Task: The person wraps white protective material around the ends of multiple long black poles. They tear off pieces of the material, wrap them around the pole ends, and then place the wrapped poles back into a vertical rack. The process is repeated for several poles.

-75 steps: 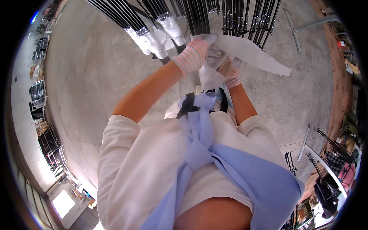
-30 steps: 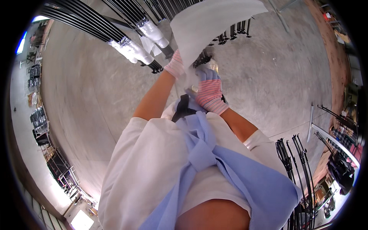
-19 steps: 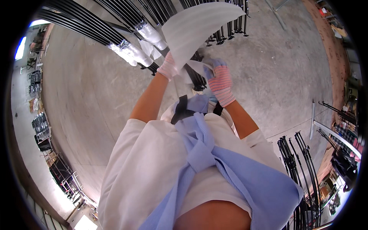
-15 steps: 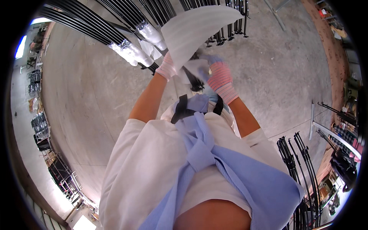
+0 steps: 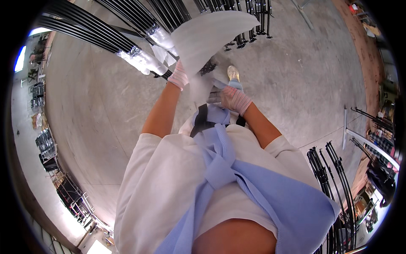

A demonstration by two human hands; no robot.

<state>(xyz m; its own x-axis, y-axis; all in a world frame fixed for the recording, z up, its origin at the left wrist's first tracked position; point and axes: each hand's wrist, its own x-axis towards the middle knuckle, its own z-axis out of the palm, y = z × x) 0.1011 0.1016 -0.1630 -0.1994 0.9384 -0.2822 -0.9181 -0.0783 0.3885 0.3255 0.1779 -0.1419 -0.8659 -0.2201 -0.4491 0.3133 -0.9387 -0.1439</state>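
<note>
A thin white sheet of wrapping point(image 5: 207, 36) fans out in front of me, its lower end smeared by motion. My left hand point(image 5: 179, 75), in a pink-and-white striped glove, is closed at the sheet's left edge, with its fingers mostly hidden behind it. Under the sheet, a cluster of dark rod ends point(image 5: 208, 67) shows only in part. My right hand point(image 5: 231, 99), in a matching glove with grey-blue fingers, is beside the sheet's lower end. Its fingers are stretched and apart, slightly blurred; whether they touch the sheet is unclear.
Bundles of black rods point(image 5: 84, 29) with white-wrapped ends point(image 5: 148, 59) lie at the upper left. More black rods point(image 5: 243, 36) lie beyond the sheet. Others stand at lower right point(image 5: 338, 178), near a metal frame point(image 5: 368, 144). A shoe point(image 5: 233, 73) rests on the concrete floor.
My right hand has moved down and left toward my waist, its fingers opening out. The sheet has shifted slightly left and down with my left hand. The shoe has come into sight.
</note>
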